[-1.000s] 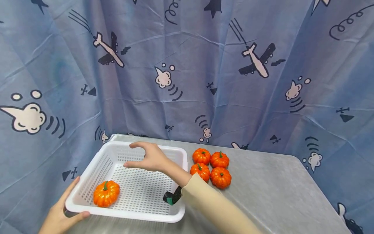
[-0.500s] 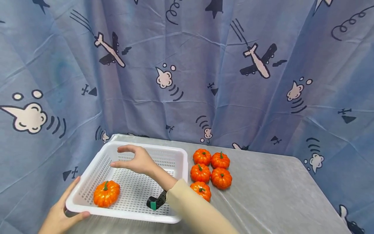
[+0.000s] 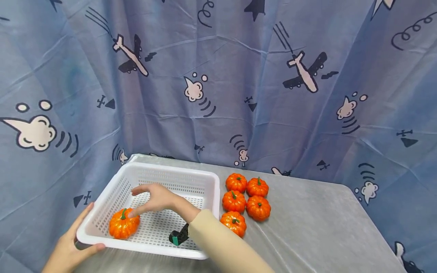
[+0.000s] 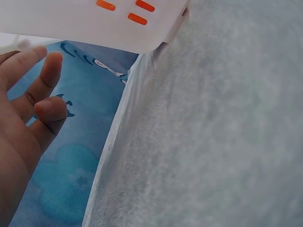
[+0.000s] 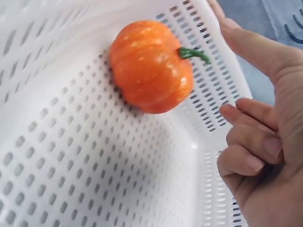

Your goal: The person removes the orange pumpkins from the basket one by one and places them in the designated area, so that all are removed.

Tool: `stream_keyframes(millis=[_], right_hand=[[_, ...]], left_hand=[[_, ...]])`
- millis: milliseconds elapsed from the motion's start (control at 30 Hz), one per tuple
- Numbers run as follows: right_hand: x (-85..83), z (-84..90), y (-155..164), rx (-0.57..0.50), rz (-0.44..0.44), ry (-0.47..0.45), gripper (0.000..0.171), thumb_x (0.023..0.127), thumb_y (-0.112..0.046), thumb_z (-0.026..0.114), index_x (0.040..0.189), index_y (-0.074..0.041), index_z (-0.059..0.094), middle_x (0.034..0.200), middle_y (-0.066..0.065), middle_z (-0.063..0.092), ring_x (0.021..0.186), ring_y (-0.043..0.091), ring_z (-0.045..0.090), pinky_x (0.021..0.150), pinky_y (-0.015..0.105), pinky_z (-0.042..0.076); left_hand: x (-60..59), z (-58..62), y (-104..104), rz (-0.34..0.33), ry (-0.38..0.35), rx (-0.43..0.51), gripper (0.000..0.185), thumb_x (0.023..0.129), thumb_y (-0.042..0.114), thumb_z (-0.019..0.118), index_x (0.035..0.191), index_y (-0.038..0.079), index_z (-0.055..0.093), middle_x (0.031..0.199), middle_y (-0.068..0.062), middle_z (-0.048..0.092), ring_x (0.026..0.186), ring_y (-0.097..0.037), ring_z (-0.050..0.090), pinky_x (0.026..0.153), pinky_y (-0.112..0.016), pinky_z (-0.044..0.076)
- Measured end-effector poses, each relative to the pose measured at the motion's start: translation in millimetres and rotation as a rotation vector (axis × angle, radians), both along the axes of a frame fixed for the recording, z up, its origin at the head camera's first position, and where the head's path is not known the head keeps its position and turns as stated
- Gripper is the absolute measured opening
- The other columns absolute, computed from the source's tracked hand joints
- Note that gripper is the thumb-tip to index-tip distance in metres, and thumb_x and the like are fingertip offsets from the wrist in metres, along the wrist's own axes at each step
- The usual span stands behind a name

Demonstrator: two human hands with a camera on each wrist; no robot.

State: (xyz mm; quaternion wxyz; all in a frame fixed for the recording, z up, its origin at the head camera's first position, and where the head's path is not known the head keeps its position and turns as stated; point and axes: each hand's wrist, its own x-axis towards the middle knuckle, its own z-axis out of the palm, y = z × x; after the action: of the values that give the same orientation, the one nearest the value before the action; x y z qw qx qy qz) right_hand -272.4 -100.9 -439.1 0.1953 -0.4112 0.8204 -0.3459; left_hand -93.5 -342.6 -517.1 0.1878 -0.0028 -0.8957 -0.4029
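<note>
A white perforated basket (image 3: 211, 189) stands at the left of the grey table (image 3: 307, 227). One orange pumpkin (image 3: 123, 226) lies in its near left corner. My right hand (image 3: 151, 199) reaches down into the basket with nothing in it. Its forefinger and thumb are spread, and the forefinger tip is just beside the pumpkin (image 5: 151, 66). In the right wrist view the hand (image 5: 258, 142) has its other fingers loosely curled. My left hand (image 3: 75, 242) grips the basket's near left corner, thumb on the rim. The left wrist view shows those fingers (image 4: 28, 94) beside the basket's wall (image 4: 94, 23).
Several more orange pumpkins (image 3: 246, 201) sit clustered on the table just right of the basket. A blue curtain (image 3: 218, 76) printed with aeroplanes hangs close behind and to the left. The table's right half (image 3: 324, 227) shows bare grey cloth.
My right hand has moved left and down inside the basket, from above its far side to beside the pumpkin. The arm's shift uncovered a fifth pumpkin on the table.
</note>
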Motion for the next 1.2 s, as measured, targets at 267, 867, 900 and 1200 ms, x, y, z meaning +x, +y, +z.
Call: stream_keyframes(millis=[267, 867, 900, 1200], right_hand=[[1.3, -16.3, -5, 0.183, 0.143, 0.012, 0.080, 0.080, -0.033, 0.094, 0.152, -0.023, 0.059, 0.146, -0.017, 0.062, 0.140, -0.001, 0.048, 0.114, 0.023, 0.037], [1.4, -27.8, -12, 0.220, 0.141, 0.023, 0.075, 0.082, -0.030, 0.094, 0.149, -0.027, 0.062, 0.143, -0.017, 0.064, 0.133, -0.004, 0.052, 0.113, 0.021, 0.039], [1.2, -28.3, -13, 0.221, 0.137, 0.023, 0.074, 0.082, -0.030, 0.094, 0.149, -0.027, 0.062, 0.143, -0.018, 0.063, 0.133, -0.004, 0.052, 0.113, 0.021, 0.039], [1.2, -26.5, -12, 0.204, 0.157, 0.068, 0.066, 0.082, -0.037, 0.094, 0.142, -0.027, 0.068, 0.132, -0.019, 0.069, 0.124, -0.006, 0.056, 0.107, 0.016, 0.041]], left_hand=[[0.1, 3.9, -2, 0.015, -0.079, -0.011, 0.119, 0.076, 0.016, 0.096, 0.171, 0.026, 0.024, 0.140, 0.031, 0.048, 0.105, 0.016, 0.046, 0.079, -0.006, 0.033], [-3.9, 8.2, -4, 0.028, -0.228, -0.009, 0.122, 0.083, 0.022, 0.092, 0.173, 0.022, 0.009, 0.148, -0.033, 0.050, 0.099, 0.018, 0.041, 0.082, -0.030, 0.049], [-4.0, 7.5, -4, 0.030, -0.221, -0.018, 0.122, 0.083, 0.023, 0.092, 0.173, 0.022, 0.010, 0.147, -0.033, 0.051, 0.099, 0.017, 0.042, 0.079, -0.023, 0.046], [-3.9, 3.5, -6, 0.031, -0.240, -0.011, 0.122, 0.084, 0.025, 0.091, 0.173, 0.027, 0.008, 0.151, -0.033, 0.049, 0.101, 0.020, 0.038, 0.082, -0.028, 0.046]])
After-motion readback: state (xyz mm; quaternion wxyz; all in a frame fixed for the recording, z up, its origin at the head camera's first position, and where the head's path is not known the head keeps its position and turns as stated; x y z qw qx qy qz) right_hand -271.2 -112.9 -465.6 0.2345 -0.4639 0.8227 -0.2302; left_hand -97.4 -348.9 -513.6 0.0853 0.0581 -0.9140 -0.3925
